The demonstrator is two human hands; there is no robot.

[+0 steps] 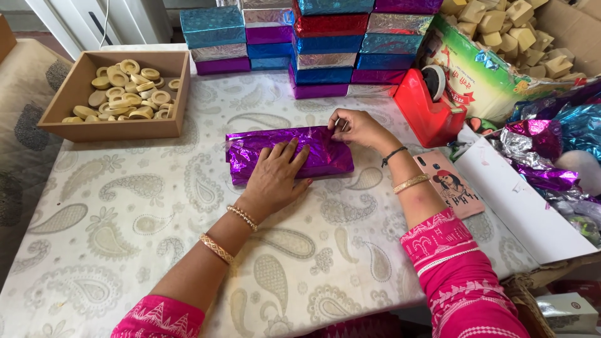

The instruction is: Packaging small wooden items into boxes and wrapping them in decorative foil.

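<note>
On the paisley-printed tablecloth [125,219] in front of you lies a box wrapped in purple foil [250,156], long side running left to right, roughly at the middle of the table. Your left hand [275,175] lies flat on top of it, palm down, fingers straight and slightly spread, pressing the foil against the box. Your right hand [357,128] is at the box's upper right corner, its fingertips pinched together on the foil edge there. Just beyond that hand stands a red tape dispenser [429,106], and a phone in a pink case [454,184] lies beside your right forearm, partly over a white board [526,213]. At the far edge of the table is a stack of foil-wrapped boxes [313,44] in blue, silver, red and purple. To the far left sits a shallow brown tray [75,94] filled with round beige pieces [128,91], well apart from the box. At the far right a cardboard carton holds blocky beige pieces [507,25], and loose crumpled foil sheets [551,150] in purple, blue and silver pile up near it.
</note>
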